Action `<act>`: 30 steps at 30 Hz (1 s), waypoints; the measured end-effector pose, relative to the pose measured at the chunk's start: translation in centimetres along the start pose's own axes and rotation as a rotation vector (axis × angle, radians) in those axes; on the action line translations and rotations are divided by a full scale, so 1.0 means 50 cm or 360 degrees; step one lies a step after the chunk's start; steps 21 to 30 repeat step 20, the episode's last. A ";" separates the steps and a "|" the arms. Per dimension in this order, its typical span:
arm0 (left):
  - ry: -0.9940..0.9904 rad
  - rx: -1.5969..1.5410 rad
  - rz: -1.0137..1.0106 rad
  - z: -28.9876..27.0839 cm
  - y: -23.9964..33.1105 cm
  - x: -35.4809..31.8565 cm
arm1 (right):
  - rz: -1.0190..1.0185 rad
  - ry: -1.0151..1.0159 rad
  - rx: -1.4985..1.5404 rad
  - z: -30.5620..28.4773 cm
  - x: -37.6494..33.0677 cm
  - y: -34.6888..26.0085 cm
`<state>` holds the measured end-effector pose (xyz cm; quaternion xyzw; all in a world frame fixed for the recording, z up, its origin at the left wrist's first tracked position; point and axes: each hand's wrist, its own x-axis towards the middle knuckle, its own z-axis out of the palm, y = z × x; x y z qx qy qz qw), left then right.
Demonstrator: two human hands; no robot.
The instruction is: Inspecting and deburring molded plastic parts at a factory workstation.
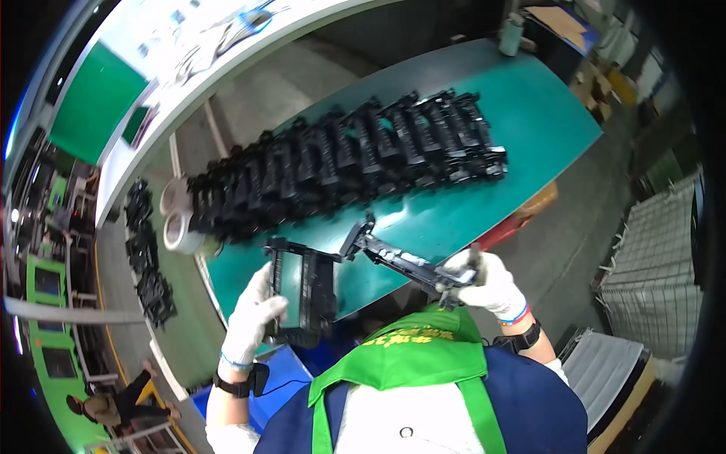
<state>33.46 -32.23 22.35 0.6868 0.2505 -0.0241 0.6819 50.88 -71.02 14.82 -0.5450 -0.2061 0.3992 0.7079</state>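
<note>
My left hand, in a white glove, grips a black rectangular plastic frame by its left side, with the thumb over its edge. My right hand, gloved too, is closed round the right end of a long, narrow black plastic part. That part slants up and left, and its far end comes close to the frame's upper right corner; whether they touch I cannot tell. Both pieces are held above the near edge of a green table. Beyond them stands a long row of similar black plastic parts.
Tape rolls sit at the row's left end. A bottle stands at the table's far corner. More black parts lie farther left. A blue bin is below my left hand, and a wire cage stands at right.
</note>
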 end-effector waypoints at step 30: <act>-0.0408 0.0632 0.0318 0.902 0.264 0.522 | -0.0935 0.1744 -0.0096 -0.508 -0.117 0.007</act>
